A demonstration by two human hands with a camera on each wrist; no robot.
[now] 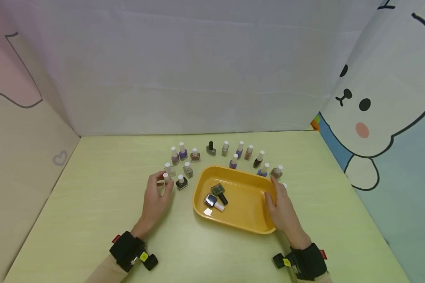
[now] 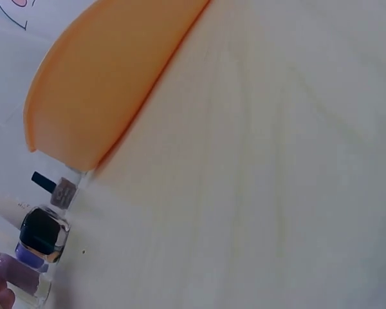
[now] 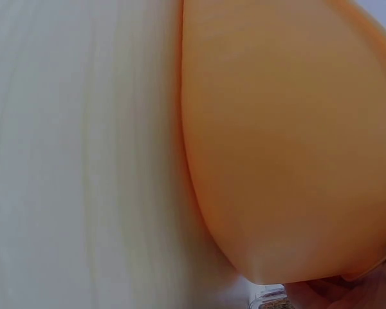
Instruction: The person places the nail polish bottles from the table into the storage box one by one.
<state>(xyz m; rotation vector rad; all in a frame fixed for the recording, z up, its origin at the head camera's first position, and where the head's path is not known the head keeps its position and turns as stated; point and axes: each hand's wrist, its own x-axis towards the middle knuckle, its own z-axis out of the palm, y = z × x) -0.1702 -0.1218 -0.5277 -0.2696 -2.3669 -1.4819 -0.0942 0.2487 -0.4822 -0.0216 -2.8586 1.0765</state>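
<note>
While the left hand (image 1: 156, 198) pinches a white-capped nail polish bottle (image 1: 167, 178) left of the yellow tray (image 1: 249, 202), the right hand (image 1: 286, 212) grips the tray's right rim on the desk (image 1: 92, 204). Two toppled bottles (image 1: 217, 190) lie inside, toward the left, as upright bottles (image 1: 195, 156) form a loose arc behind.

Pale yellow-green tabletop (image 1: 102, 188) before me, backed by a creased white sheet (image 1: 205, 70); at my right, a light-blue panel (image 1: 407, 204) with a pink-cheeked cartoon animal (image 1: 382, 118); at my left, a pale panel (image 1: 17, 149) bearing a small outlined heart (image 1: 60, 158).
</note>
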